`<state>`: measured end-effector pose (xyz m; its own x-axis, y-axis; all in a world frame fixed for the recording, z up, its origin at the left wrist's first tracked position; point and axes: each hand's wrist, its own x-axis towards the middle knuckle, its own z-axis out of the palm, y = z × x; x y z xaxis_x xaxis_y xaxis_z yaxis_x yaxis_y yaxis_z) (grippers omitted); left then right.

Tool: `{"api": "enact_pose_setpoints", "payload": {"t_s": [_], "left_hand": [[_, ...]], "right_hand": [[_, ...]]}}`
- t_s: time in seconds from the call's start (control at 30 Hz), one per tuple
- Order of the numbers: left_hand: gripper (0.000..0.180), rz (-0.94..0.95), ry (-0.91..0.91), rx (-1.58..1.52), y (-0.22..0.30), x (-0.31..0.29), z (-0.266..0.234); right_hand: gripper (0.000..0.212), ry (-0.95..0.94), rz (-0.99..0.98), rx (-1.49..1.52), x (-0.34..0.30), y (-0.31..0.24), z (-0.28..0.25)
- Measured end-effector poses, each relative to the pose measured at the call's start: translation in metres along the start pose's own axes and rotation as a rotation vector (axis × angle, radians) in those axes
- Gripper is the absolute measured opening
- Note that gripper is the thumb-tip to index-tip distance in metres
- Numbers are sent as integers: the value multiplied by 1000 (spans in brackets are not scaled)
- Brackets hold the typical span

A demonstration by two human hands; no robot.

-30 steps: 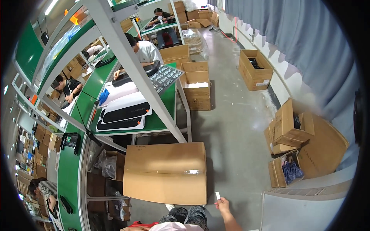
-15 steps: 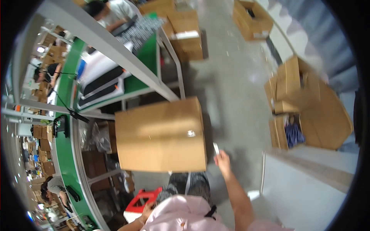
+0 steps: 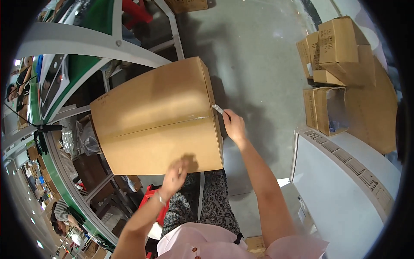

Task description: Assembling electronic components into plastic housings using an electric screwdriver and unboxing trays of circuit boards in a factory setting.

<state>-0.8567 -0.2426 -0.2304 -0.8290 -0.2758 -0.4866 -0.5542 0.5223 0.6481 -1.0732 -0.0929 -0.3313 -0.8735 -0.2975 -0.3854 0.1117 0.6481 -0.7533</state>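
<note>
A large closed cardboard box (image 3: 159,142) lies in front of my legs, with a seam across its top and clear tape at the seam's right end. My right hand (image 3: 234,126) is closed around a box cutter (image 3: 218,109). Its pale blade points at the box's right edge, close to the taped end; whether it touches cannot be made out. My left hand (image 3: 176,173) is over the near edge of the box, fingers apart and loosely bent, holding nothing. It casts a shadow on the cardboard beside it.
To the left runs a green-topped workbench (image 3: 54,172) with a grey metal frame (image 3: 86,39). Several cardboard boxes (image 3: 338,47) are stacked on the right, above a white cabinet-like unit with vents (image 3: 340,172). A red stool (image 3: 151,192) stands by my left leg.
My left hand has risen from beside the red stool to the box's near edge. My right hand has brought the box cutter to the box's right edge. The view has shifted.
</note>
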Motion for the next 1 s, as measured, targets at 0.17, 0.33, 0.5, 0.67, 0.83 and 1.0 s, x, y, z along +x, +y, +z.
{"api": "enact_pose_setpoints", "payload": {"t_s": [0.17, 0.33, 0.5, 0.67, 0.83, 1.0], "left_hand": [[22, 352, 95, 62, 30, 158, -14], [21, 225, 136, -77, 44, 201, -10], [19, 172, 157, -318, 43, 173, 9], [18, -80, 224, -428, -5, 127, -24], [27, -392, 480, -536, -104, 61, -69], [44, -757, 846, -399, -216, -8, -110]], "right_hand": [[16, 5, -67, 1, 18, 14, 16], [18, -188, -87, -1, 25, 12, 10], [17, -341, -262, -288, 27, 24, 1], [20, -841, -224, -339, -49, 77, -27], [16, -253, 69, -188, -72, 79, -48], [16, -156, 53, -63, -50, -2, -46]]}}
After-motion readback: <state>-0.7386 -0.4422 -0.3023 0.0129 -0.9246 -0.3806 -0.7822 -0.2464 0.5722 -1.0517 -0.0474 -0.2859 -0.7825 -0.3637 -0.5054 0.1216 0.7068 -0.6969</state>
